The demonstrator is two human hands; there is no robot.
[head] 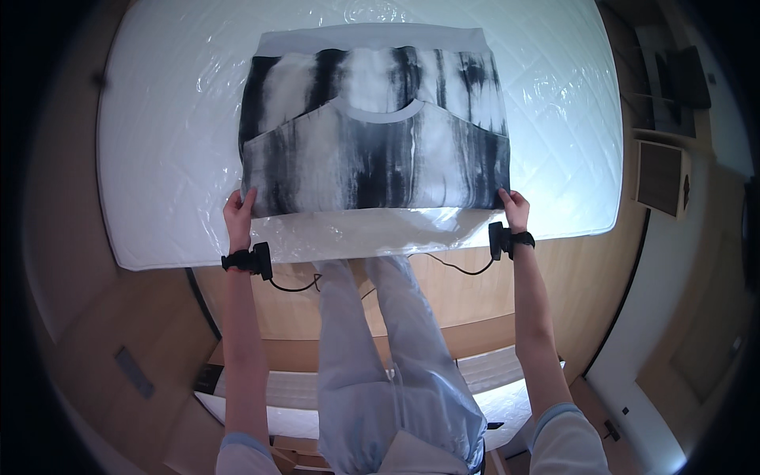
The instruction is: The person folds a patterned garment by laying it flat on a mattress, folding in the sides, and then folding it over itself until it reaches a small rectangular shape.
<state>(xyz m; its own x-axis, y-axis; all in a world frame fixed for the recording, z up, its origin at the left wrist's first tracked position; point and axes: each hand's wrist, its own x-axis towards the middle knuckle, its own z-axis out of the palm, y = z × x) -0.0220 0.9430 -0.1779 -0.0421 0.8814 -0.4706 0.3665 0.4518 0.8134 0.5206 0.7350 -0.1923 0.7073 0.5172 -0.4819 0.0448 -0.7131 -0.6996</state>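
Note:
A black, grey and white streaked sweatshirt [380,160] with a pale grey neckband lies folded across itself on a plastic-wrapped mattress [564,130]. Its plain grey hem band shows along the far side, and the neckline rests on top of the body. My left hand [239,212] pinches the near left corner between thumb and fingers. At the near right corner, my right hand [515,208] grips the fabric the same way. Both sleeves of the garment are hidden.
Black devices are strapped to my left wrist [261,261] and right wrist [496,240], each with a cable [466,272] trailing toward my legs. Behind me is another plastic-covered mattress [504,409]. A wooden box-like unit [660,177] stands right of the bed.

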